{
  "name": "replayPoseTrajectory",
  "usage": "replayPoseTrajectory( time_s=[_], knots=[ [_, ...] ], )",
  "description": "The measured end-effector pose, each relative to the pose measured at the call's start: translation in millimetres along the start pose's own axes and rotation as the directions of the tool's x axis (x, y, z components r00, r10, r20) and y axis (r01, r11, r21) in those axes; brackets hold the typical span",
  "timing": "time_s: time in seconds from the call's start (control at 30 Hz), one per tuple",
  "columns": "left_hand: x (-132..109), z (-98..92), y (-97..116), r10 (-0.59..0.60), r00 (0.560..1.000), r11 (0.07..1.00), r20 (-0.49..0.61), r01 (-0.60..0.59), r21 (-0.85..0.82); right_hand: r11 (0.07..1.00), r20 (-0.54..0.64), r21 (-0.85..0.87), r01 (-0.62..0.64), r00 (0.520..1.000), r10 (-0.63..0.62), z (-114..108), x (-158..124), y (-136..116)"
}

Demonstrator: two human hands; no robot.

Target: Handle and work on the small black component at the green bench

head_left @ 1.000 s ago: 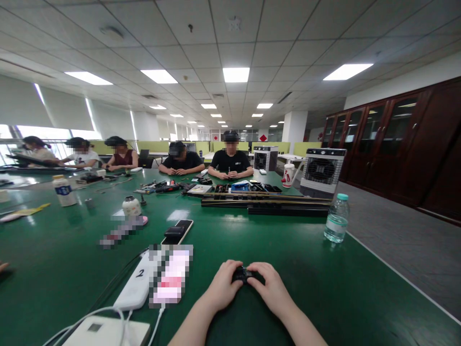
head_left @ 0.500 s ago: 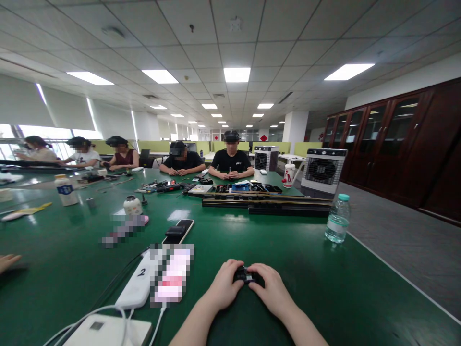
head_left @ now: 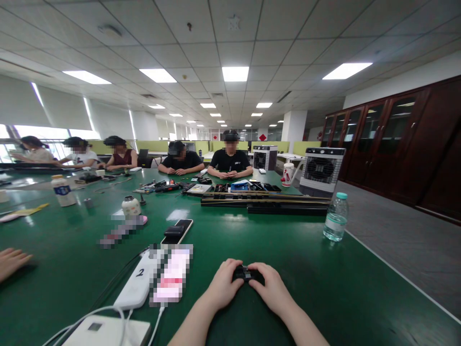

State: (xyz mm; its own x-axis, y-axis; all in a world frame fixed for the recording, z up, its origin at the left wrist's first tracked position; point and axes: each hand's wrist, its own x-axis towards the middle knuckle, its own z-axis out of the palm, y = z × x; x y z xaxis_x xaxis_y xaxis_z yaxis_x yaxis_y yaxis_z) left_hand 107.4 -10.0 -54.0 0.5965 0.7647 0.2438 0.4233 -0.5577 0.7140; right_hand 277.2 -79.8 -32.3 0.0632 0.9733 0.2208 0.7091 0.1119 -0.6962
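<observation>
My left hand [head_left: 222, 286] and my right hand [head_left: 271, 287] meet over the green table [head_left: 324, 288], near its front edge. Between their fingertips they pinch a small black part [head_left: 245, 274], held just above the tabletop. Both hands have curled fingers closed on it, and most of the part is hidden by them. A pixelated phone [head_left: 172, 275] lies to the left of my left hand.
A white power bank [head_left: 135, 286] marked 2 and a white box [head_left: 108, 332] with cables lie at the front left. A phone with a black case [head_left: 177, 231], a water bottle [head_left: 335, 217], long black rails [head_left: 266, 203] and coolers [head_left: 319, 172] stand farther off. Another person's hand [head_left: 12, 262] rests at the left edge; several people sit across.
My hands stay together on the black part with only slight finger shifts. The other person's hand at the left edge has slid farther onto the table.
</observation>
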Motion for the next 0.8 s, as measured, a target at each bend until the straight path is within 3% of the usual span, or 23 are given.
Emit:
replayPoseTrajectory(
  time_s=[0.37, 0.63, 0.8],
  knots=[
    [-2, -1.3, 3, 0.002, 1.000, 0.998, 0.020, -0.003, 0.060, 1.000, -0.010, -0.009, -0.012, 1.000, 0.012, 3, 1, 4],
    [-3, -5.7, 13, -0.071, 0.997, 0.963, 0.036, 0.059, 0.264, 0.999, -0.028, -0.036, -0.010, 1.000, 0.009, 5, 1, 4],
    [-2, -5.0, 8, -0.076, 0.997, 0.966, 0.015, 0.070, 0.248, 0.998, -0.029, -0.057, -0.012, 1.000, 0.010, 9, 4, 1]
  ],
)
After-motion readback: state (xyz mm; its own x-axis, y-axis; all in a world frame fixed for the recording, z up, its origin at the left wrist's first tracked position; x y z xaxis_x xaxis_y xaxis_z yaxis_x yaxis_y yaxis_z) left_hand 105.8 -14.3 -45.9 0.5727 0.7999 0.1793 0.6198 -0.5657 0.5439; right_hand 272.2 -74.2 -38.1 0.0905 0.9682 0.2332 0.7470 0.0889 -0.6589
